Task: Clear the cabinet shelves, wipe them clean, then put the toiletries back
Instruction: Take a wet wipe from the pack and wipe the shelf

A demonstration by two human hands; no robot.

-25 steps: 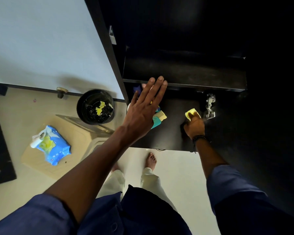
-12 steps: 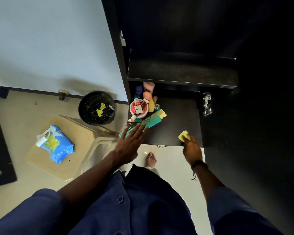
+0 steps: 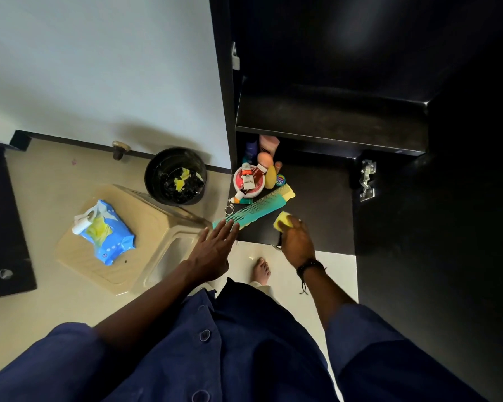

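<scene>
The black cabinet has a bare upper shelf [image 3: 331, 120] and a lower shelf [image 3: 317, 204]. Toiletries crowd the lower shelf's left corner: a red-lidded round tub [image 3: 249, 181], small tubes, a yellow bottle [image 3: 270, 177], a pink bottle [image 3: 269, 143] and a teal comb [image 3: 256, 209] lying across the front. My right hand [image 3: 295, 242] grips a yellow wipe [image 3: 283, 221] and presses it on the lower shelf's front edge. With fingers straight, my left hand [image 3: 212, 250] reaches to the comb's near end, fingertips at it.
A black bin [image 3: 175, 175] with used yellow wipes stands on the floor left of the cabinet. A blue wipes pack [image 3: 103, 233] lies on a beige plastic stool [image 3: 122, 256]. A metal hinge [image 3: 367, 179] sits on the cabinet's right side. My bare foot [image 3: 261, 269] is below the shelf.
My left hand came down from the upper shelf's edge to the comb. My right hand slid the yellow wipe from the shelf's back right toward the front edge and leftward.
</scene>
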